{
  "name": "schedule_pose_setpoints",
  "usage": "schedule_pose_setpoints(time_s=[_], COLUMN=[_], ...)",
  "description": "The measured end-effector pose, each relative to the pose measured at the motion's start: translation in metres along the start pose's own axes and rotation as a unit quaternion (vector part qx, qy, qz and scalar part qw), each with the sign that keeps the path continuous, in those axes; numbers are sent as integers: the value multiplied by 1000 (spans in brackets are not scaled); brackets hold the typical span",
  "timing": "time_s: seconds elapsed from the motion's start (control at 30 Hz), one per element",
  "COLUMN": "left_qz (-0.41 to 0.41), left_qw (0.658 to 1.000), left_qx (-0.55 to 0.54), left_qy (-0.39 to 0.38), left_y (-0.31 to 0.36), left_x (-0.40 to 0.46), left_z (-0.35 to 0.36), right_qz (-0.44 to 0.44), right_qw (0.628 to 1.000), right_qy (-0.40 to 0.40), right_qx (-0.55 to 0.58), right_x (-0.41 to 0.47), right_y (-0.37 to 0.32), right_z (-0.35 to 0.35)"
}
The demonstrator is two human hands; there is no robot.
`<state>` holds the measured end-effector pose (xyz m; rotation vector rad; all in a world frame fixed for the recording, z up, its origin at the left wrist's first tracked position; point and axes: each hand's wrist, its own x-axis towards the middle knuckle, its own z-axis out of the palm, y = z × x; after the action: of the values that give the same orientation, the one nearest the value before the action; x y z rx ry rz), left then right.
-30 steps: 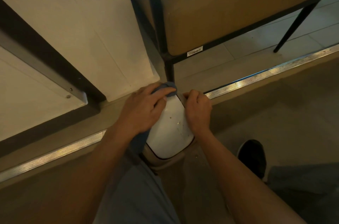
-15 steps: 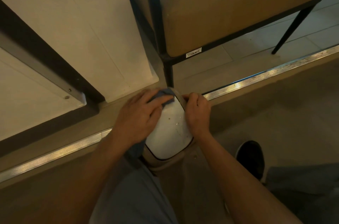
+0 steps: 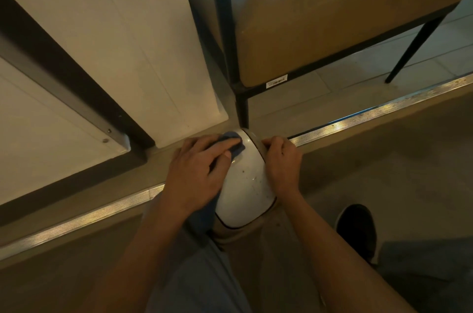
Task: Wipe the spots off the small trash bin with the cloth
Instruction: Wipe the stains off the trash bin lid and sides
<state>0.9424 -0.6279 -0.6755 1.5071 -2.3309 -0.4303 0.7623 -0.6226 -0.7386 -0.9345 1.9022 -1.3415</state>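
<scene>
The left hand (image 3: 197, 174) presses the cloth (image 3: 234, 142) flat-fingered at the bin's (image 3: 245, 189) far edge. The right hand (image 3: 282, 163) grips its right rim. Best to drag the cloth firmly across the specks mid-lid.

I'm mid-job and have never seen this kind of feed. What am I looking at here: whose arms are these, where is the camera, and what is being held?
No machine here: these are a person's two bare arms, filmed by one wide-angle camera worn on their head, looking down. The left hand presses a blue cloth against the far end of the white lid of the small trash bin, which stands on the floor between their legs. The right hand grips the bin's right edge, apparently steadying it. Dark spots remain on the lid near the right hand, so the wiping isn't finished. Around it: a metal floor strip, a black-legged bench beyond, and the person's dark shoe at lower right.
</scene>
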Motion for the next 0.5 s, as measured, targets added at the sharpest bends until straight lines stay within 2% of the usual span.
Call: schedule_pose_setpoints(time_s=[0.2,0.3,0.4,0.5], left_qz=[-43,-125,-205,-211], left_qw=[998,989,972,969], left_qx=[-28,-58,-87,-120], left_qy=[-37,-44,-75,-51], left_y=[-13,-17,-21,-18], left_x=[5,8,8,7], left_z=[-13,-12,-9,-13], right_qz=[8,59,68,55], right_qw=[1000,995,990,989], right_qy=[-25,-73,-119,-139], right_qx=[-7,27,19,6], right_x=[3,7,9,6], right_y=[-1,-8,-12,-15], right_z=[-3,-9,-17,-25])
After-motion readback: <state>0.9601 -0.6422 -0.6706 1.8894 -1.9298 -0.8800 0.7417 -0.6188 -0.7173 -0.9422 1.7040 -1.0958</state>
